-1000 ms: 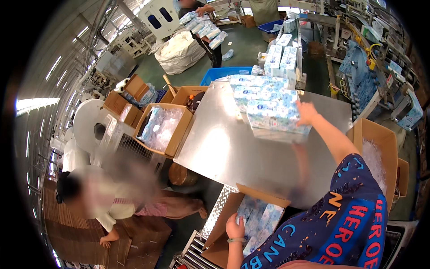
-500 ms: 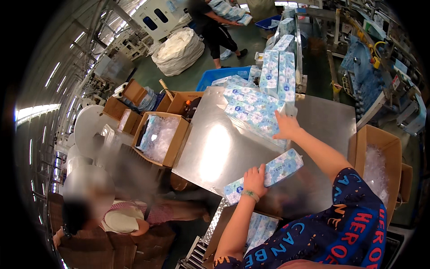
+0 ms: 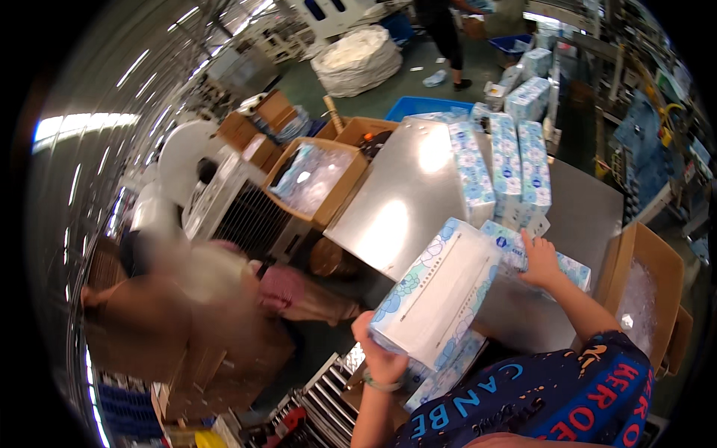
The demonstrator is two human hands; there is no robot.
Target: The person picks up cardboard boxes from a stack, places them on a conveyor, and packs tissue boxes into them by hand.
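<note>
My left hand (image 3: 379, 352) grips the lower left end of a long flower-print tissue pack (image 3: 437, 295), tilted so that a broad white side faces up. My right hand (image 3: 544, 263) lies over a second blue floral pack (image 3: 502, 243) at the near side of the metal table (image 3: 392, 187), thumb and fingers round it. Part of that pack is hidden by my hand. Beyond it stand three narrow packs side by side, the middle pack (image 3: 506, 160) among them. Below my left hand, more packs (image 3: 448, 373) lie in a carton.
Cartons of clear plastic film stand left (image 3: 317, 179) and right (image 3: 638, 299) of the table. A blue tub (image 3: 426, 106) is behind it. A co-worker (image 3: 216, 276) bends over cardboard at left; another person (image 3: 441, 33) stands far back. A roller conveyor (image 3: 321, 396) lies at lower left.
My left hand has lifted and turned its pack, white side up. My right hand has come nearer with another pack. The slanted packs no longer lie across the table. The view has shifted.
</note>
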